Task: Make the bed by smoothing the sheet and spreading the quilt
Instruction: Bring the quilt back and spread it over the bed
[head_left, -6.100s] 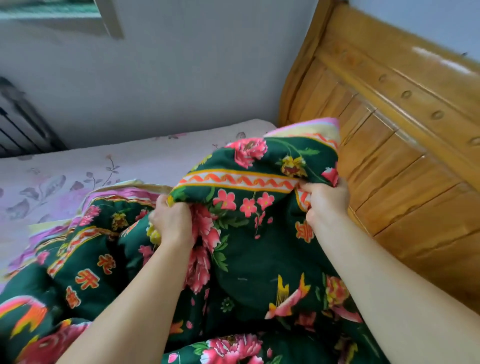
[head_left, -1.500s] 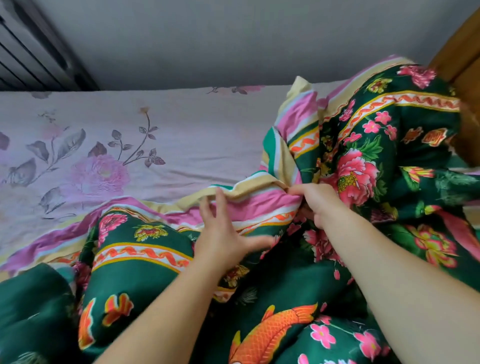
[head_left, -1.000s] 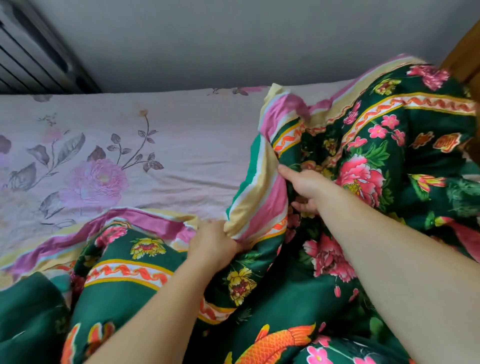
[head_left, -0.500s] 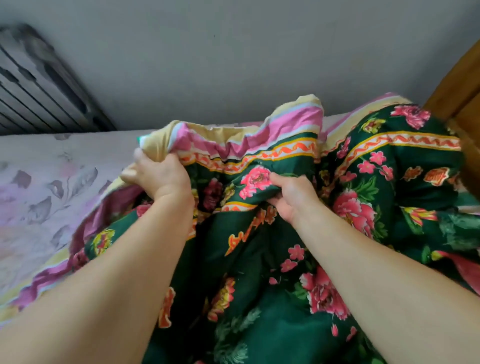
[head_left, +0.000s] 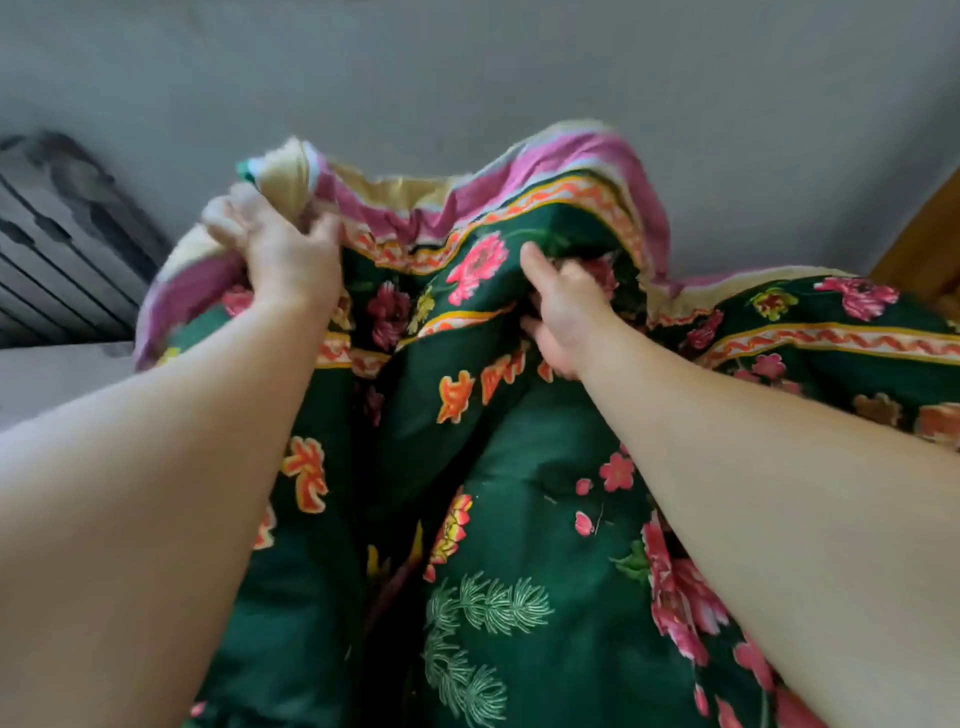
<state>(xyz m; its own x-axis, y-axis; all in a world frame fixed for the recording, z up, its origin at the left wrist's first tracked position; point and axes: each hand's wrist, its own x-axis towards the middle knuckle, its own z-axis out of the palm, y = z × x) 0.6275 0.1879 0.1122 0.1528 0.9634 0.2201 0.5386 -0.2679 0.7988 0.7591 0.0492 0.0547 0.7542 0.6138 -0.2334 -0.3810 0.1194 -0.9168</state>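
While both hands (head_left: 431, 291) apparently grip, quilt (head_left: 519, 467) bunches between.

A plain grey wall (head_left: 467, 67) runs across the whole far side, smooth and bare. Down in the left corner against it stands something dark and ribbed, a slatted panel (head_left: 62, 249) of grey bars sloping away, blurred enough that I cannot tell quite what it is. Over on the right edge a bit of warm brown wood (head_left: 930, 249) juts in at an angle, the headboard by the look of it, only a small wedge showing.
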